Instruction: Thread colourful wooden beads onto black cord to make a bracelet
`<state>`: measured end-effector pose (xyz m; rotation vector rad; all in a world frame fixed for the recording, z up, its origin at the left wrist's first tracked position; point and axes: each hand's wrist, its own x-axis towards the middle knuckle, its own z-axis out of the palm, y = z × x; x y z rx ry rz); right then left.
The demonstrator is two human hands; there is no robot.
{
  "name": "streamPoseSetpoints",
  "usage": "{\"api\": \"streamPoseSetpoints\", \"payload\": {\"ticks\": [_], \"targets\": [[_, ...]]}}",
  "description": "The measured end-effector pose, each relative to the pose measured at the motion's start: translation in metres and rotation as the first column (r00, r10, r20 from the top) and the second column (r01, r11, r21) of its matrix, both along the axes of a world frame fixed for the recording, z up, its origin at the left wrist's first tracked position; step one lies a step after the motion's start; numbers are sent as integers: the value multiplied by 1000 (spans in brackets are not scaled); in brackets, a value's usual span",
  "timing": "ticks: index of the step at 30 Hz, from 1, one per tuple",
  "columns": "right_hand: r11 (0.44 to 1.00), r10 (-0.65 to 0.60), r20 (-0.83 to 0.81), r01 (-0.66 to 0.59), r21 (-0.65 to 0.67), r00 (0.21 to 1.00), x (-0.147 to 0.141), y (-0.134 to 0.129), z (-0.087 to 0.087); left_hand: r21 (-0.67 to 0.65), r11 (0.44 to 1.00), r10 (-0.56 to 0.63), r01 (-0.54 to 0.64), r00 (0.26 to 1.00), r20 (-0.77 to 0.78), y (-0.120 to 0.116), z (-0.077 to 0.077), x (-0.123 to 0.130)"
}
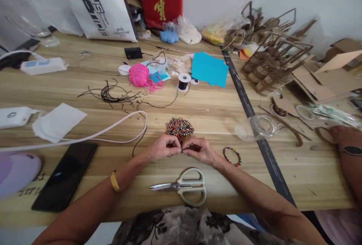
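Note:
My left hand (166,147) and my right hand (202,150) meet at the fingertips, both in a pinch. Between them is a small dark bit; whether it is a bead or a cord end I cannot tell. Just beyond the fingers lies a pile of small multicoloured beads (180,128). A finished-looking beaded bracelet (232,156) rests to the right of my right hand. Scissors with pale handles (191,187) lie on the near side of my hands, blades pointing left. A thin black cord (137,145) curves down beside my left wrist.
Beyond the beads are a spool of black cord (183,82), pink yarn (139,75), cut black cords (109,94) and blue sheets (209,69). A phone (65,177) and white cable (113,126) lie left. Clear tape rolls (264,126), small woven baskets (267,69) and another person's hand (343,135) are right.

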<state>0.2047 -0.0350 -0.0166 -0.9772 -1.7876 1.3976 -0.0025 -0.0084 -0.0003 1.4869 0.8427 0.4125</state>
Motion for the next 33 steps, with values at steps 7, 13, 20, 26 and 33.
{"api": "streamPoseSetpoints", "payload": {"ticks": [7,13,20,26,33], "targets": [[996,10,31,-13,84,999,0,0,2,9,1000,8,-8,1000,-4,-1,-2,1],[994,8,33,-12,113,999,-1,0,2,-1,1000,-21,21,1000,1,0,0,0],[995,6,46,-11,96,999,0,0,3,-34,998,-51,52,998,23,1,0,-2],[994,1,45,-6,107,999,0,0,5,-78,996,-42,44,999,28,2,3,-2],[995,2,34,-5,102,999,0,0,4,-106,994,0,3,1000,31,2,6,-1]]}}
